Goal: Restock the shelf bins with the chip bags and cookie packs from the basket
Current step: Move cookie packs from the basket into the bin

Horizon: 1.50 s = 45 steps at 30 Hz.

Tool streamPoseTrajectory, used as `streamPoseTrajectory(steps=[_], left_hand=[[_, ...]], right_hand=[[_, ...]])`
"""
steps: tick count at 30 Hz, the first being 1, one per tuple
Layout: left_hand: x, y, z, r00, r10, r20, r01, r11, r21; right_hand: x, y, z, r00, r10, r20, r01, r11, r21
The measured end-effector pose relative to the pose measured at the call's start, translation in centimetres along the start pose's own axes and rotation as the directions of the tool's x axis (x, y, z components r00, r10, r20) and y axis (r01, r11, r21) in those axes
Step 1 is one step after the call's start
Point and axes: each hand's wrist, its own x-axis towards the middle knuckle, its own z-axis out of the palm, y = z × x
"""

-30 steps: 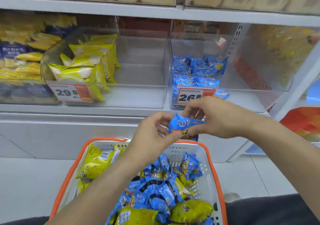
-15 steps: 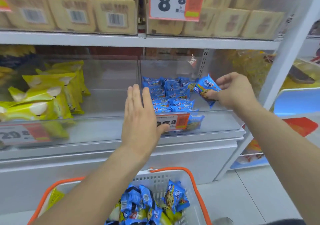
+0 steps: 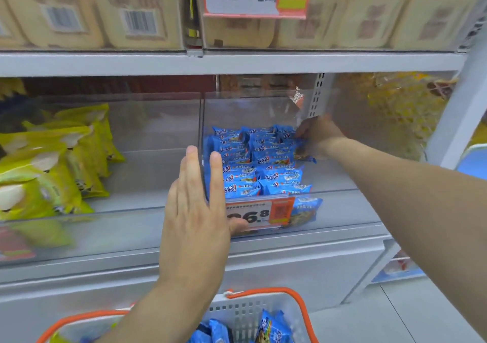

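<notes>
bins point(image 3: 332, 205): clear hard plastic, smooth, glossy, with faint reflections
cookie packs point(image 3: 253, 158): blue plastic film, shiny, crinkled at the sealed ends
chip bags point(image 3: 52, 171): yellow plastic film, glossy, creased
basket point(image 3: 237, 313): white perforated plastic, matt; orange plastic rim, smooth
shelf point(image 3: 237, 63): pale grey painted metal, smooth, low sheen
upright point(image 3: 315, 100): white metal strip punched with slots
price tag point(image 3: 261, 212): printed paper or card, white and orange, behind a clear glossy holder
top packs point(image 3: 137, 13): beige wrappers with white barcode labels, dull finish
floor point(image 3: 421, 316): pale tiles, smooth
</notes>
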Motion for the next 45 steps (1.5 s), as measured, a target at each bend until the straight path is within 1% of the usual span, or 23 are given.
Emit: streamPoseTrajectory(steps=[3, 5, 7, 9, 13, 16, 18, 21, 25, 27, 28, 30, 32, 34, 36, 37, 38, 39, 41, 42, 43, 44, 45], left_hand=[[-0.1, -0.2, 0.4, 1.000, 0.017, -0.006, -0.017, 1.000, 0.011], [-0.1, -0.4, 0.6, 1.000, 0.025, -0.011, -0.025, 0.999, 0.022], [-0.3, -0.5, 0.7, 0.999, 0.032, -0.033, -0.031, 0.999, 0.027], [-0.3, -0.5, 0.8, 0.998, 0.037, -0.047, -0.035, 0.999, 0.032], [-0.3, -0.5, 0.8, 0.998, 0.030, -0.058, -0.028, 0.999, 0.027], [-0.2, -0.5, 0.6, 0.998, 0.024, -0.052, -0.022, 0.999, 0.034], [-0.2, -0.4, 0.5, 0.998, 0.025, -0.051, -0.023, 0.999, 0.035], [-0.3, -0.3, 0.3, 0.999, 0.028, -0.045, -0.027, 0.999, 0.031], [-0.2, -0.3, -0.1, 0.999, 0.035, -0.033, -0.035, 0.999, -0.004], [-0.5, -0.5, -0.7, 0.997, 0.053, -0.049, -0.055, 0.997, -0.050], [-1.0, -0.6, -1.2, 0.992, 0.083, -0.092, -0.091, 0.993, -0.081], [-2.4, -1.0, -2.0, 0.969, 0.147, -0.200, -0.180, 0.972, -0.155], [-4.5, -1.8, -3.0, 0.960, 0.167, -0.223, -0.219, 0.948, -0.233], [-6.9, -3.3, -3.5, 0.981, 0.150, -0.124, -0.183, 0.930, -0.318], [-9.4, -5.5, -3.8, 0.992, 0.116, 0.053, -0.087, 0.923, -0.376], [-10.6, -6.6, -3.9, 0.983, 0.095, 0.159, -0.027, 0.923, -0.385], [-11.9, -7.8, -4.0, 0.958, 0.070, 0.280, 0.043, 0.925, -0.377], [-13.2, -9.0, -4.0, 0.913, 0.041, 0.405, 0.115, 0.928, -0.354], [-15.8, -11.6, -3.9, 0.793, 0.015, 0.608, 0.193, 0.942, -0.275], [-17.1, -12.8, -3.7, 0.713, 0.016, 0.701, 0.188, 0.959, -0.214], [-18.3, -13.9, -3.6, 0.618, 0.006, 0.786, 0.172, 0.975, -0.143], [-19.5, -14.8, -3.4, 0.530, -0.017, 0.848, 0.154, 0.985, -0.076], [-20.6, -15.6, -3.3, 0.462, -0.049, 0.886, 0.146, 0.989, -0.022]], right_hand=[[1.1, 0.1, 1.6, 0.999, -0.036, -0.024, 0.038, 0.998, 0.053], [1.6, 0.6, 1.9, 0.998, -0.038, -0.058, 0.040, 0.998, 0.043], [1.8, 1.1, 1.9, 0.995, -0.015, -0.096, 0.017, 1.000, 0.019], [2.0, 1.6, 2.0, 0.995, 0.028, -0.100, -0.024, 0.999, 0.032], [2.2, 2.0, 2.5, 0.993, 0.088, -0.083, -0.071, 0.980, 0.186], [2.2, 2.4, 2.7, 0.989, 0.134, -0.067, -0.101, 0.927, 0.362], [2.2, 2.7, 2.7, 0.986, 0.162, -0.046, -0.129, 0.901, 0.414], [1.9, 2.7, 2.1, 0.985, 0.166, -0.040, -0.144, 0.932, 0.332], [0.3, 1.9, -0.4, 0.993, 0.113, -0.032, -0.109, 0.987, 0.121], [-1.5, 1.4, -2.1, 0.995, 0.040, -0.089, -0.035, 0.998, 0.051], [-2.5, 1.2, -2.8, 0.990, -0.029, -0.138, 0.034, 0.999, 0.033], [-5.0, 0.4, -3.9, 0.955, -0.168, -0.244, 0.183, 0.982, 0.038], [-8.2, -1.1, -4.1, 0.904, -0.270, -0.331, 0.312, 0.947, 0.081], [-11.8, -3.3, -3.5, 0.850, -0.387, -0.359, 0.452, 0.884, 0.118], [-15.4, -5.9, -2.1, 0.796, -0.522, -0.306, 0.579, 0.804, 0.134], [-17.0, -7.1, -1.2, 0.758, -0.599, -0.259, 0.638, 0.763, 0.102], [-18.4, -8.3, 0.0, 0.712, -0.673, -0.197, 0.694, 0.719, 0.051], [-19.6, -9.5, 1.4, 0.662, -0.738, -0.129, 0.746, 0.666, 0.017], [-22.1, -11.9, 4.5, 0.584, -0.812, 0.010, 0.811, 0.584, 0.036], [-23.4, -13.0, 6.2, 0.550, -0.832, 0.075, 0.830, 0.555, 0.060], [-24.8, -14.0, 7.9, 0.522, -0.840, 0.150, 0.841, 0.536, 0.078], [-26.1, -14.9, 9.6, 0.501, -0.833, 0.236, 0.842, 0.532, 0.089], [-27.3, -15.6, 11.3, 0.485, -0.810, 0.330, 0.837, 0.539, 0.094]])
